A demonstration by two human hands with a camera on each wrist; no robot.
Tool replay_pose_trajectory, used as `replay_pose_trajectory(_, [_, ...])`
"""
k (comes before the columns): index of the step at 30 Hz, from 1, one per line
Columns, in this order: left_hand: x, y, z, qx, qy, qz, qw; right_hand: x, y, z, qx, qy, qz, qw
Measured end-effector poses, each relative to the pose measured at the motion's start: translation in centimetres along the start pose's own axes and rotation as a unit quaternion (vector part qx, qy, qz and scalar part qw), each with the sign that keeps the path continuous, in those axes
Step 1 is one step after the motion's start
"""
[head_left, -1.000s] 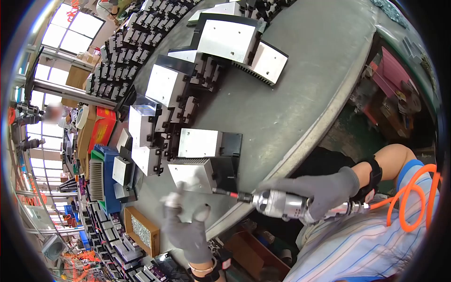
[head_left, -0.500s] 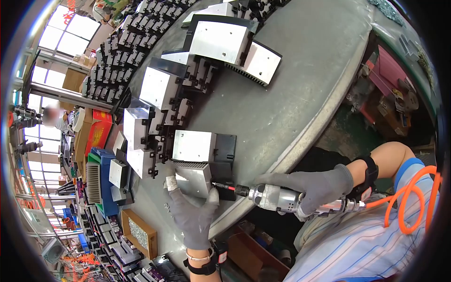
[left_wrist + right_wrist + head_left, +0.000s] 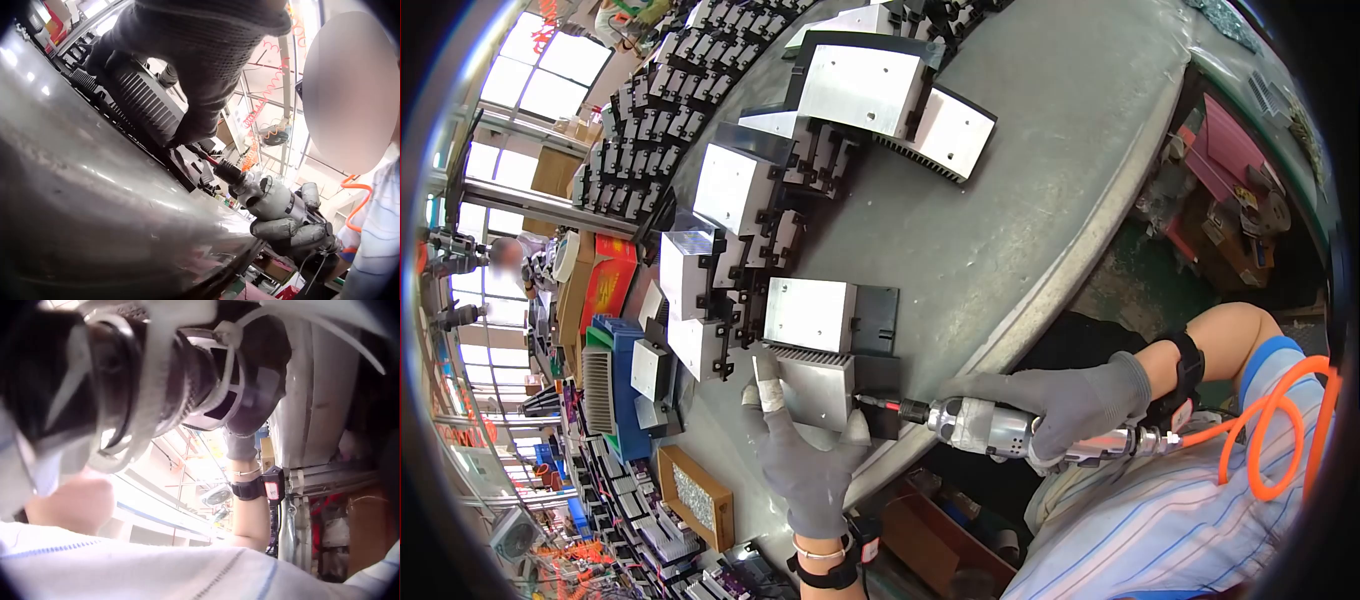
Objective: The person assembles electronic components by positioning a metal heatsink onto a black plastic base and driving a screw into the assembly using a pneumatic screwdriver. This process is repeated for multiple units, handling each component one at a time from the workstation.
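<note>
The gloved left hand [image 3: 808, 468] grips a finned silver heat sink [image 3: 817, 391], fingers along its far side and thumb at the near side; the left wrist view shows its fins [image 3: 147, 100] under the fingers. A black part lies against the block's right side. In the gloved right hand [image 3: 1090, 405] is a silver power driver [image 3: 985, 427], held level, index finger stretched along its body. The driver's red and black bit [image 3: 882, 403] points at the block's near side, close to the left thumb. The driver body [image 3: 169, 375] fills much of the right wrist view.
Another silver block [image 3: 808, 314] on a black part sits just beyond. Stacked silver and black units [image 3: 735, 187] line the table's far left. A box of small metal pieces [image 3: 696, 497] stands left of the left hand. An orange hose [image 3: 1270, 425] trails from the driver.
The left hand has come from hovering near the block to gripping it, and the block now sits straighter beside the other one. The driver has shifted slightly left, its bit by the block.
</note>
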State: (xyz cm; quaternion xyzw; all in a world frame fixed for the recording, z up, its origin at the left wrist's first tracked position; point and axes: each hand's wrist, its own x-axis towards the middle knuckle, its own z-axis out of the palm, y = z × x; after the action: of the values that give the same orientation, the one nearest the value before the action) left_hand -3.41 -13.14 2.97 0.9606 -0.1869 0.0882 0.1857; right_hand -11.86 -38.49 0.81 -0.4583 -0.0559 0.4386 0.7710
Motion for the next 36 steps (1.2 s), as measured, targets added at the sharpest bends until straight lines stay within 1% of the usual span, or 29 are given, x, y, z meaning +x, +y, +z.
replay_pose_trajectory(1, [0.0,0.0,-0.1,0.004,-0.005,-0.002,1.0,0.2,0.5,0.0,-0.001,0.0,-0.002,1.0])
replay_pose_trajectory(3, [0.0,-0.2,0.0,0.003,-0.006,0.013,1.0,0.6,1.9,0.0,-0.026,0.025,-0.064,0.997])
replay_pose_trajectory(5, [-0.1,-0.2,0.0,0.0,-0.007,0.027,1.0,0.5,1.9,0.1,-0.009,0.028,-0.055,0.998])
replay_pose_trajectory(7, [-0.3,0.0,0.1,-0.037,-0.014,-0.007,0.999,0.5,1.9,0.1,0.01,0.031,-0.047,0.998])
replay_pose_trajectory(9, [-0.5,0.0,0.1,-0.034,-0.02,-0.006,0.999,0.5,1.8,0.1,-0.038,0.027,-0.031,0.998])
replay_pose_trajectory(10, [-0.6,0.0,0.0,-0.031,-0.023,-0.006,0.999,0.6,1.9,0.1,-0.039,0.026,-0.03,0.998])
replay_pose_trajectory(12, [-0.8,0.0,0.0,-0.037,-0.021,-0.015,0.999,0.7,2.3,0.1,-0.086,0.031,-0.052,0.994])
replay_pose_trajectory(13, [-0.9,0.1,0.0,-0.044,-0.019,-0.022,0.999,0.8,2.4,0.2,-0.086,0.031,-0.051,0.994])
replay_pose_trajectory(15, [-0.9,0.2,-0.3,-0.046,-0.021,-0.025,0.998,0.9,2.6,0.2,-0.106,0.038,-0.077,0.991])
replay_pose_trajectory(17, [-1.0,0.1,-0.3,-0.048,-0.023,-0.029,0.998,0.8,2.6,0.3,-0.102,0.035,-0.065,0.992])
replay_pose_trajectory(21, [-1.2,-0.3,0.0,-0.042,-0.018,-0.01,0.999,0.6,2.0,0.5,-0.077,0.033,-0.034,0.996])
replay_pose_trajectory(22, [-1.2,-0.4,0.1,-0.033,-0.015,-0.002,0.999,0.6,2.0,0.5,-0.077,0.032,-0.034,0.996])
replay_pose_trajectory(24, [-1.2,-0.3,0.0,-0.048,-0.02,-0.011,0.999,0.6,2.2,0.4,-0.074,0.03,-0.057,0.995])
replay_pose_trajectory(26, [-1.3,-0.2,0.0,-0.064,-0.024,-0.02,0.997,0.5,2.1,0.5,-0.067,0.029,-0.054,0.996])
replay_pose_trajectory(29, [-1.3,-0.2,0.0,-0.047,-0.02,-0.014,0.999,0.4,2.1,0.6,-0.068,0.031,-0.049,0.996])
replay_pose_trajectory(31, [-1.4,-0.1,-0.2,-0.041,-0.028,-0.024,0.998,0.5,2.3,0.6,-0.075,0.032,-0.046,0.996])
replay_pose_trajectory(33, [-1.7,-0.5,-0.2,-0.038,-0.025,-0.018,0.999,0.5,2.6,0.5,-0.082,0.012,-0.063,0.995])
replay_pose_trajectory(35, [-2.1,-0.6,-0.5,-0.033,-0.019,-0.017,0.999,0.5,2.1,0.8,-0.062,0.003,-0.046,0.997])
replay_pose_trajectory(36, [-2.2,-0.4,-0.6,-0.025,-0.026,-0.036,0.999,0.7,1.9,0.9,-0.043,-0.004,-0.03,0.999])
